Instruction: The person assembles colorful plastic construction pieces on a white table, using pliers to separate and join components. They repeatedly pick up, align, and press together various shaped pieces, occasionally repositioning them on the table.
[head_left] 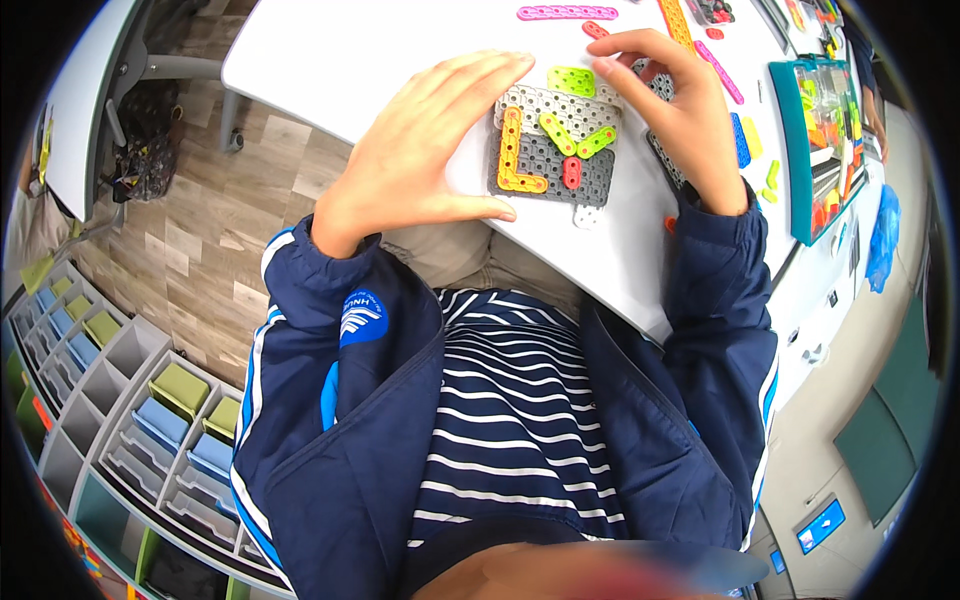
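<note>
On the white table lies a perforated construction plate (590, 178), light grey at the far part and dark grey at the near part. An orange L-shaped beam (508, 150) sits on its left side. Two lime green beams (557, 133) and a short red beam (571, 172) form a Y on it. A lime green plate (571, 81) sits at the far edge. My left hand (425, 145) is open beside the plate's left edge, fingers stretched, thumb apart. Above the plate's far right corner, my right hand (685, 110) curves with thumb and forefinger apart, nothing visible between them. Dark pieces are partly hidden behind it.
Farther back lie a pink beam (567, 13), an orange beam (677, 22) and a magenta beam (720, 70). A teal-edged case (790, 150) of mixed parts stands at the right. The table edge runs close to my body; storage trays (165, 420) stand lower left.
</note>
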